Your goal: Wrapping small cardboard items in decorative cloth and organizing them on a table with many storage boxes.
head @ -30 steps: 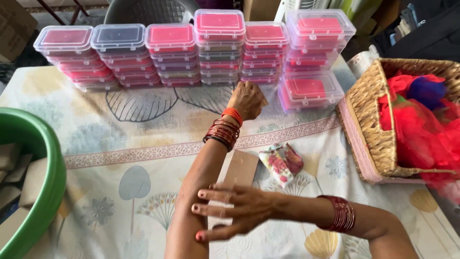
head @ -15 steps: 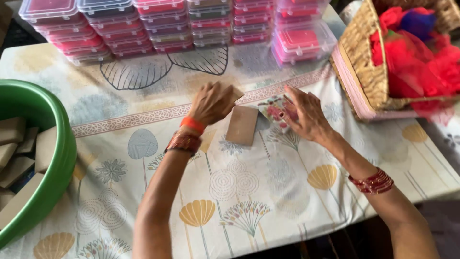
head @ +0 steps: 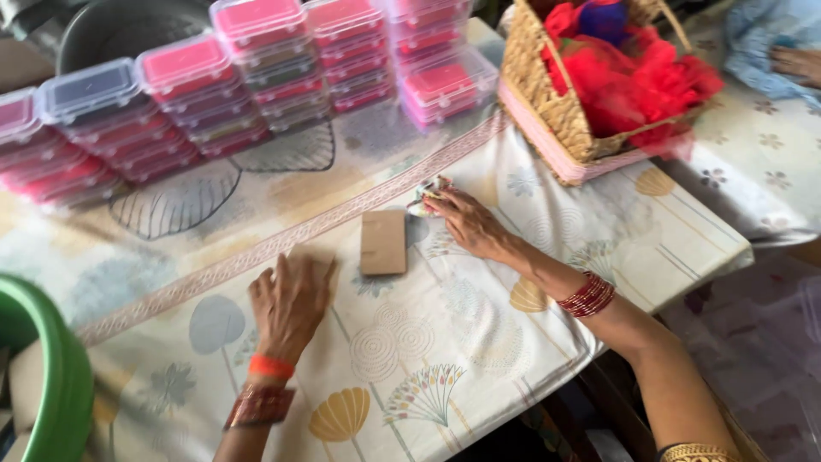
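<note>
My left hand (head: 289,301) rests flat on the patterned tablecloth (head: 445,342), fingers spread, just left of a small brown cardboard piece (head: 383,242). It holds nothing. My right hand (head: 466,224) lies to the right of the cardboard, and its fingertips pinch a small red-and-white patterned packet (head: 428,195) on the cloth. Both wrists wear red bangles.
Stacks of clear lidded boxes with pink and red contents (head: 256,77) line the table's far side. A woven basket (head: 564,120) with red fluffy material stands at the back right. A green tub (head: 47,385) sits at the left edge. The table's corner (head: 735,248) drops off at the right.
The view has swung to the right. My left hand drew back from the cardboard and laid itself flat on the cloth. My right hand stays at the packet.
</note>
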